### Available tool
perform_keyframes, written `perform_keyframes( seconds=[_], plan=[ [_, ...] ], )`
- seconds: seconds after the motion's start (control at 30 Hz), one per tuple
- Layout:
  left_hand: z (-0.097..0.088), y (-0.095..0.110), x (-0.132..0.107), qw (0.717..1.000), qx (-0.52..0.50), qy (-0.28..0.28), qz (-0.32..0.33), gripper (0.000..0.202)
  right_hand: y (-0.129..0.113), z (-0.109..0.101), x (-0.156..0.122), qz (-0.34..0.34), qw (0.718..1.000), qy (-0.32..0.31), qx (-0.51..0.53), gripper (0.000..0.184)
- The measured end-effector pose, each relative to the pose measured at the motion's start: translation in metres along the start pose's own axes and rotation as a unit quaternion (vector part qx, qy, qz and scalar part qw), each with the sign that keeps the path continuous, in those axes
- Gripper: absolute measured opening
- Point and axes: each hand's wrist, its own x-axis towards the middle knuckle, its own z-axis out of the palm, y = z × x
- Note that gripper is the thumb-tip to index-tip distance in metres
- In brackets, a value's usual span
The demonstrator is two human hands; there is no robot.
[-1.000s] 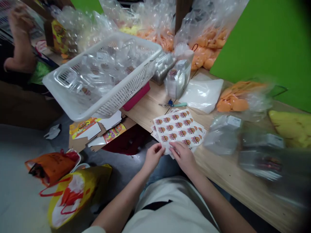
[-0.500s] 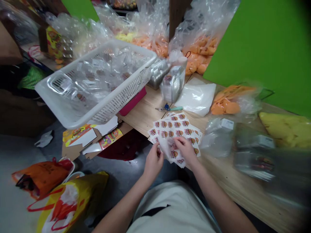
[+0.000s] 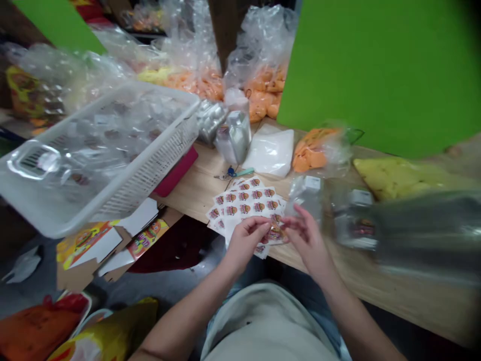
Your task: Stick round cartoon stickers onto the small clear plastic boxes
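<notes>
Several sheets of small round burger stickers [image 3: 244, 200] lie fanned at the near edge of the wooden table [image 3: 195, 185]. My left hand [image 3: 246, 238] pinches the near edge of the sticker sheet, fingers curled on it. My right hand [image 3: 306, 235] is beside it, fingers bent and pinched at something small near the sheet; motion blur hides what it is. Both hands hover over the table's front edge, above my lap.
A white plastic basket [image 3: 150, 165] of clear packets overhangs the table at the left. Clear bags of orange pieces [image 3: 311, 150] and a yellow bag [image 3: 398, 175] lie behind. Small scissors [image 3: 235, 173] lie by a white pouch [image 3: 272, 150]. Green boards stand behind. Bags and cartons lie on the floor.
The camera has swung right and down. My left hand stays on the sticker sheet while my right hand has come off it towards the right, lifting something small.
</notes>
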Motion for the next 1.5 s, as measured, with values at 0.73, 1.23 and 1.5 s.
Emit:
perform_keyframes(
  seconds=[0.73,1.23,1.5],
  plan=[
    [0.049,-0.043,0.075,0.829,0.374,-0.137,0.392,0.072,0.01,-0.086,0.063,0.069,0.992,0.088,-0.057,0.054],
    [0.051,-0.029,0.071,0.772,0.468,-0.142,0.405,0.036,0.022,-0.085,0.046,-0.1,0.887,0.202,-0.404,0.044],
    [0.044,-0.018,0.051,0.898,0.281,0.034,0.337,0.024,0.028,-0.085,0.045,-0.202,0.906,0.028,-0.372,0.074]
  ],
)
